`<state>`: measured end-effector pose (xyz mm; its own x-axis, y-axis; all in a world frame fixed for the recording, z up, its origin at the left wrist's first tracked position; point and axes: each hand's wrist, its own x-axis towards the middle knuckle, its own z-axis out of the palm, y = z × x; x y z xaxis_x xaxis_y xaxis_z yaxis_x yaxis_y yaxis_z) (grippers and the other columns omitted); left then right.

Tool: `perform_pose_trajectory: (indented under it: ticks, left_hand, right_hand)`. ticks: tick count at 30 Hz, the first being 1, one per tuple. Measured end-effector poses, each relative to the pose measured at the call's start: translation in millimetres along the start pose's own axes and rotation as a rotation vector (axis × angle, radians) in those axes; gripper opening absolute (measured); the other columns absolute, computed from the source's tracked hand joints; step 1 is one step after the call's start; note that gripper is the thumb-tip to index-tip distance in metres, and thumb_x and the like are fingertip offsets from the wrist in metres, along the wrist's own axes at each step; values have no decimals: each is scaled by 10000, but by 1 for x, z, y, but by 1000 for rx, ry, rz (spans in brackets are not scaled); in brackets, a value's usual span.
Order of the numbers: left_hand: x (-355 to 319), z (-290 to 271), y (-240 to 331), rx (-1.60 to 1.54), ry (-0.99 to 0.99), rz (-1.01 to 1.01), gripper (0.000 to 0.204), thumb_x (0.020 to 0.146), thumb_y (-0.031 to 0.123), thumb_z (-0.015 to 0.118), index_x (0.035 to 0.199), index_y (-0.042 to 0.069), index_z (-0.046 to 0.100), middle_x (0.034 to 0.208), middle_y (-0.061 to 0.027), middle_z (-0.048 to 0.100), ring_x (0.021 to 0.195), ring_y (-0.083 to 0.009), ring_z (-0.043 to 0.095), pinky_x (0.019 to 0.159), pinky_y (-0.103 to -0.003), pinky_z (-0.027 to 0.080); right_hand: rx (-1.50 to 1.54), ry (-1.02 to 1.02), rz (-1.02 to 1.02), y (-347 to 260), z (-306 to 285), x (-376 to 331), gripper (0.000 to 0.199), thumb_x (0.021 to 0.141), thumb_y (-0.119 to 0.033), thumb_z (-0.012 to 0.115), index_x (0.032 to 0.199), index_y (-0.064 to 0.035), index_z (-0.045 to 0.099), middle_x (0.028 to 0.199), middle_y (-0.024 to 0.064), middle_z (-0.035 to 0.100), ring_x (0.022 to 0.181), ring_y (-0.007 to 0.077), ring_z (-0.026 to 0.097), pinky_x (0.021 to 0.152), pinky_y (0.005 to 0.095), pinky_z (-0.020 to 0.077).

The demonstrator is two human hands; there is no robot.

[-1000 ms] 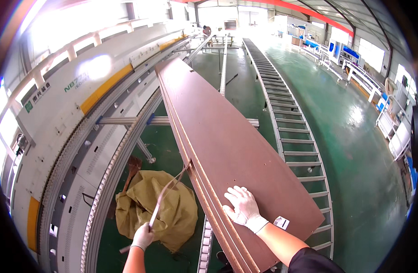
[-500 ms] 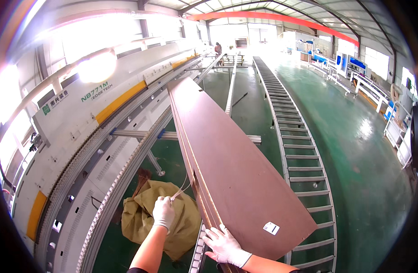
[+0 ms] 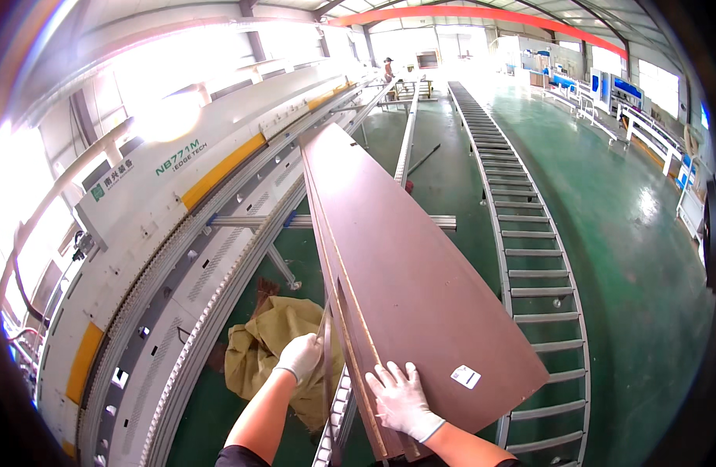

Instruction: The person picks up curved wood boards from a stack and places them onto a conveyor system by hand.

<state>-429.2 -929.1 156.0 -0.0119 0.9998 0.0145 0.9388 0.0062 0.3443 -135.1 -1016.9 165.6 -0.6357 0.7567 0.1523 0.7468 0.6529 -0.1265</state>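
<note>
A long brown panel (image 3: pixel 412 265) slants away from me, with a narrower board's pale raw edge showing along its left side. My right hand (image 3: pixel 404 401), in a white glove, lies flat on the near end with fingers spread. A small white label (image 3: pixel 465 377) is stuck to the panel beside it. At the panel's left edge, my gloved left hand (image 3: pixel 301 356) is closed around a thin brown strip (image 3: pixel 327 393), which hangs down past the hand. The fingertips are partly hidden behind the strip.
A crumpled olive sack (image 3: pixel 268 335) lies on the green floor under my left arm. A long white machine (image 3: pixel 159 198) with rails lines the left side. To the right runs a roller conveyor (image 3: pixel 535 272). A person (image 3: pixel 388 70) stands far off.
My left hand has moved right, close to the panel edge, and the strip now hangs straighter beside it. My right hand has slid from the edge further onto the panel's face.
</note>
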Motion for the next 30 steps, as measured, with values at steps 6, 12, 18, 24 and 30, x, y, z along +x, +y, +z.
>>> perform_pose_trajectory:
  ticks: [6,12,18,24,30]
  left_hand:
    - [-57,-7,-7,338,-164,391,260,966,263,547,869,38,635,782,-248,661,790,-418,666,704,-491,535]
    - [-145,-46,48,-103,-460,117,311,995,324,566,899,30,601,800,-253,644,788,-465,632,698,-514,502]
    - [-186,-14,-18,-326,-837,132,353,1016,339,582,1215,51,623,939,-167,686,859,-317,667,792,-418,533]
    - [-148,8,55,-653,-913,184,655,964,351,664,1454,-11,426,1029,-167,678,887,-225,654,808,-371,529]
    - [-163,4,103,-316,-672,184,745,902,678,584,1051,-52,580,964,-289,690,919,-418,702,811,-480,553]
  right_hand:
    - [85,82,-20,40,-24,-85,677,796,-324,690,1403,-82,515,1390,124,522,1341,317,448,1137,541,316]
    - [196,75,134,32,-54,-179,680,863,-378,700,1418,-22,535,1373,214,594,1326,278,523,1156,497,335]
    - [140,186,255,48,-27,-125,679,860,-523,631,1298,-6,583,1347,212,558,1284,418,481,1110,559,341]
    - [-76,120,189,53,2,-23,592,908,-432,614,1366,-61,550,1425,170,516,1349,372,436,1147,539,328]
    - [-93,96,230,57,4,-6,606,926,-404,581,1429,-73,517,1477,187,482,1395,391,405,1173,571,288]
